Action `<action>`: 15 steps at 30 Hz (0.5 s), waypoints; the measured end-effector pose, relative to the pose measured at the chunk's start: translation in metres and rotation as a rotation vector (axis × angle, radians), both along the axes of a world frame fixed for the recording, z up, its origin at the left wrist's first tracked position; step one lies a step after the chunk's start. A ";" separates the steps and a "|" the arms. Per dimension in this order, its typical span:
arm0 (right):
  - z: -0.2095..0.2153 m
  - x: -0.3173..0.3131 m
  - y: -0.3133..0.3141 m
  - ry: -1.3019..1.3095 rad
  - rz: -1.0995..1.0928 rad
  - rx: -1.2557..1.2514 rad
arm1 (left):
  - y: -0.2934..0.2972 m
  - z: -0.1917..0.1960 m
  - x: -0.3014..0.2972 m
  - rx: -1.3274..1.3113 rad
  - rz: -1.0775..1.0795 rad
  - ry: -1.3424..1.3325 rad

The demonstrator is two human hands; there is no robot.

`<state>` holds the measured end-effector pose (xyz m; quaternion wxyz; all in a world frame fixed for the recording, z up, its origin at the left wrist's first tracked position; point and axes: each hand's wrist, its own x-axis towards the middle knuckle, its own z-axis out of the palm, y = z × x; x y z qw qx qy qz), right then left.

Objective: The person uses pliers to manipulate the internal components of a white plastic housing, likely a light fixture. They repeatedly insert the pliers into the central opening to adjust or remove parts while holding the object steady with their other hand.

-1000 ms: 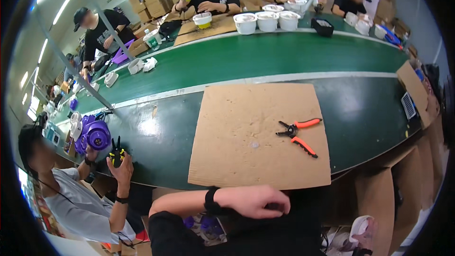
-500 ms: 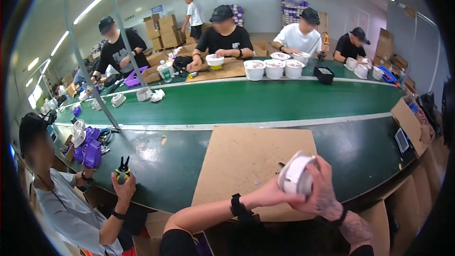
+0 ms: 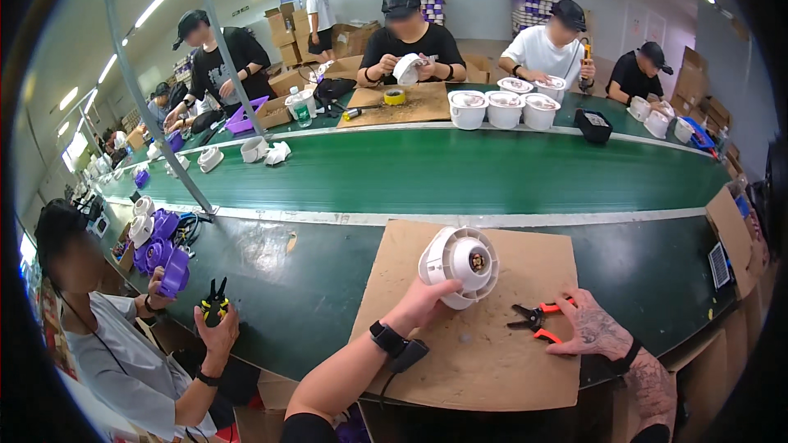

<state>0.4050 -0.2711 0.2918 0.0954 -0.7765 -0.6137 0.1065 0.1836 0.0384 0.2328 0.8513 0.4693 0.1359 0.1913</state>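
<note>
My left hand (image 3: pixel 427 302) grips a white round plastic housing (image 3: pixel 461 266) by its lower left side, thumb over the rim. The housing is tilted, showing a ribbed outer ring, a domed middle and a brass-coloured part in its central hole. To the right, my right hand (image 3: pixel 593 326) has its thumb and fingers closed about the orange-red handles of a pair of pliers (image 3: pixel 545 320). Their dark jaws point left, low over the cardboard sheet (image 3: pixel 427 361) that lies under both hands.
A green conveyor belt (image 3: pixel 460 166) runs beyond the bench (image 3: pixel 287 303). At left, a co-worker holds yellow-and-black pliers (image 3: pixel 215 302) and a purple housing (image 3: pixel 174 272). Several white pots (image 3: pixel 504 108) stand across the belt, where other people work. An open carton (image 3: pixel 733 226) sits at right.
My hands have moved apart. The white housing, held between both before, is now in my left hand alone, turned with its domed side showing. My right hand has gone to the pliers.
</note>
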 end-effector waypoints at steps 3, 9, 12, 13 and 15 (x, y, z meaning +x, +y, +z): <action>0.022 0.000 0.009 -0.100 -0.004 -0.235 | 0.011 0.003 -0.004 0.065 -0.016 0.070; 0.030 0.008 0.005 -0.390 0.125 -0.264 | 0.015 0.018 -0.008 0.264 -0.021 0.170; 0.045 0.034 -0.007 0.015 0.124 -0.220 | 0.012 0.016 0.005 0.296 -0.057 0.103; 0.048 0.035 0.010 0.269 0.100 -0.261 | 0.017 0.012 -0.003 0.313 -0.035 0.136; 0.057 0.043 0.021 0.338 0.111 -0.406 | 0.020 0.010 -0.008 0.262 -0.031 0.160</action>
